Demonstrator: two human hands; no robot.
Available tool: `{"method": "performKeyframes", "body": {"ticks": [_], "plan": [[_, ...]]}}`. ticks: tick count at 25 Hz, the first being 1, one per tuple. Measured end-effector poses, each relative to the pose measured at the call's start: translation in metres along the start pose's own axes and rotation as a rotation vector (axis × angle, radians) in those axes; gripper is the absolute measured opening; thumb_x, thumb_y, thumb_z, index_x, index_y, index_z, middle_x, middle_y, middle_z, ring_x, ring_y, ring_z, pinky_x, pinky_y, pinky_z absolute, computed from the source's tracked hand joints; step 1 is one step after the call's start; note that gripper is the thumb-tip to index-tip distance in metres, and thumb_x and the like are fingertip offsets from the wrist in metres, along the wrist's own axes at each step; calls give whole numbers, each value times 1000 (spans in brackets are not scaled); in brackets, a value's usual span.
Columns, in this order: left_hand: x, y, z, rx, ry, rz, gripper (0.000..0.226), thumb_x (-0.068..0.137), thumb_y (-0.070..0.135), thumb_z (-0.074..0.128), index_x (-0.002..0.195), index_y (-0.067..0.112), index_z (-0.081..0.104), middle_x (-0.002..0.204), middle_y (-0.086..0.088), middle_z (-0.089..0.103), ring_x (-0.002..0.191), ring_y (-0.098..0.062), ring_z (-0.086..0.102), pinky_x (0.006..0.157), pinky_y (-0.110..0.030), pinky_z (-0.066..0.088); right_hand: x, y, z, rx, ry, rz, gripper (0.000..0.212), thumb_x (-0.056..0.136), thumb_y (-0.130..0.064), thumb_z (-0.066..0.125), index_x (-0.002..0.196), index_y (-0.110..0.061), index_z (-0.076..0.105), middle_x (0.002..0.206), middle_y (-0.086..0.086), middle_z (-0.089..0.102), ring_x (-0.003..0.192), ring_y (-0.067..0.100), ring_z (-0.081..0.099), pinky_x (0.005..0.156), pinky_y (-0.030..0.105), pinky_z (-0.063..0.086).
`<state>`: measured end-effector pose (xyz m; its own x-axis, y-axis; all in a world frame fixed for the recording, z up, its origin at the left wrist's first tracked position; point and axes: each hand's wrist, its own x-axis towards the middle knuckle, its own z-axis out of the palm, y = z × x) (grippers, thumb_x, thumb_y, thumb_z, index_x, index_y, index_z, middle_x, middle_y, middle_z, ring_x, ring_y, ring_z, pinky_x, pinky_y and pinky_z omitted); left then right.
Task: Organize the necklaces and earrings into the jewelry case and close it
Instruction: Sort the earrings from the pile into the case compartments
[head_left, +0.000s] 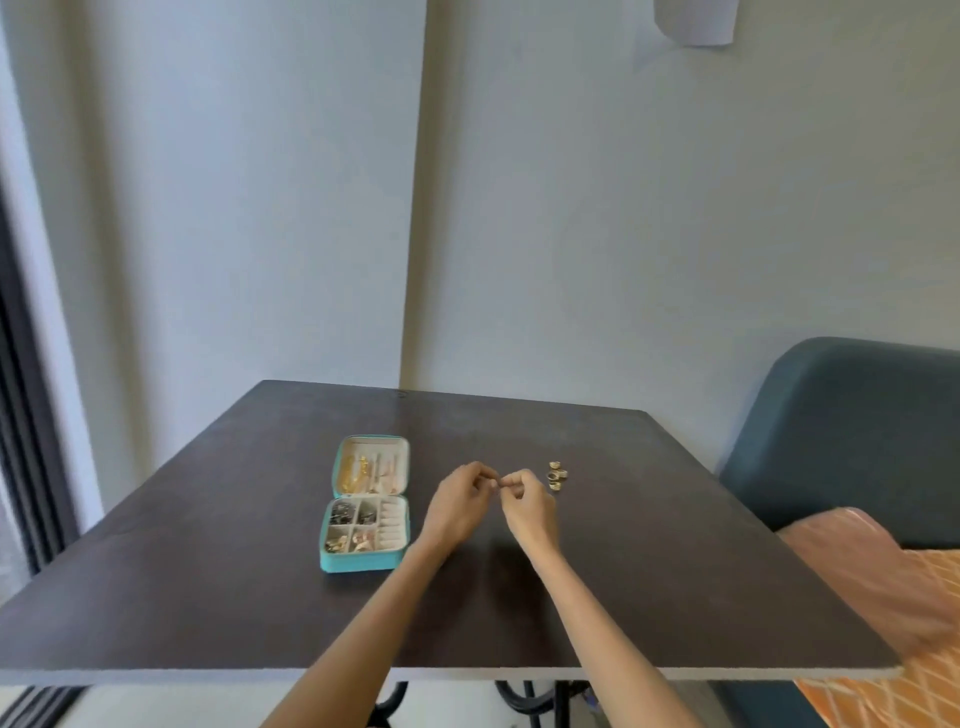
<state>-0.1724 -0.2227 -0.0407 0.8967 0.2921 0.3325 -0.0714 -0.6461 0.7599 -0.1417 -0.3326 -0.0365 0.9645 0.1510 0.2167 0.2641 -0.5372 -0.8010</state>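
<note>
While something too small to identify is pinched between left hand (460, 499) and right hand (524, 501), both are held just right of the open teal case (363, 561), presumably for a short transfer. Gold chains are seen in its lid, mixed pieces in compartments. Rings (557, 475) are left nearby on the table (208, 597).

One case (365, 561), three rings (557, 475), two hands (460, 506).

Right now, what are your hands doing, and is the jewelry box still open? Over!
Left hand and right hand together, fingers pinching something tiny between them. Jewelry case open on table. Gold rings loose beside right hand. Nothing in the way.
</note>
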Motion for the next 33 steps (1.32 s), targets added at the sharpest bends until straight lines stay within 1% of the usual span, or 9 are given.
{"method": "performKeyframes", "body": {"ticks": [3,7,10,16,20,22,25,28,33], "plan": [[14,21,49,-22,-59,-12,22,91,18,52,112,13,60,110,-4,61,102,-18,57,85,-26,41,22,37,-30,-104,94,55,17,92,-14,49,103,-16,62,107,1,66,102,24,60,67,26,36],[37,22,90,4,-89,-75,28,91,13,50,119,13,54,119,-5,51,106,-19,55,88,-26,41,54,80,-49,-211,93,72,24,90,-8,46,107,-19,58,104,1,65,102,23,59,75,32,47],[50,18,102,131,-111,-77,29,92,17,47,119,21,56,117,-2,50,102,-21,58,84,-33,47,68,88,-47,-389,15,-1,26,92,-17,48,114,-28,56,107,-3,62,107,21,58,79,31,46],[69,21,112,351,-135,-78,24,93,26,47,110,24,64,119,-1,55,105,-25,59,78,-31,42,77,89,-41,-527,51,-30,22,95,-33,48,113,-32,60,112,-3,57,102,23,61,77,32,46],[73,20,113,270,-126,-110,18,89,27,54,98,25,70,116,3,60,105,-21,60,79,-29,42,77,95,-43,-433,58,-44,19,93,-29,52,107,-34,62,104,-9,58,98,19,61,71,28,41],[74,19,103,136,-185,-154,17,89,30,57,97,22,70,108,2,65,102,-19,60,77,-28,41,77,96,-43,-206,16,-95,20,91,-21,56,103,-35,65,97,-13,58,92,15,60,70,25,42],[74,12,73,-64,-276,-185,22,91,25,58,99,10,71,74,-5,61,69,-20,56,62,-28,43,68,90,-40,113,-44,-188,22,87,-11,64,101,-25,72,98,-15,64,95,8,60,76,10,44],[66,8,33,-41,-376,-195,24,93,21,55,102,4,69,58,0,47,51,-11,41,43,-21,33,55,70,-29,166,-92,-239,18,85,-12,68,99,-21,74,97,-12,69,96,5,62,75,7,44],[44,-9,-50,41,-407,-98,19,89,18,61,95,4,73,52,10,56,48,-7,44,43,-14,35,35,14,5,225,-256,-292,18,83,-7,69,99,-14,74,84,-6,73,74,-2,65,62,15,50]]}}
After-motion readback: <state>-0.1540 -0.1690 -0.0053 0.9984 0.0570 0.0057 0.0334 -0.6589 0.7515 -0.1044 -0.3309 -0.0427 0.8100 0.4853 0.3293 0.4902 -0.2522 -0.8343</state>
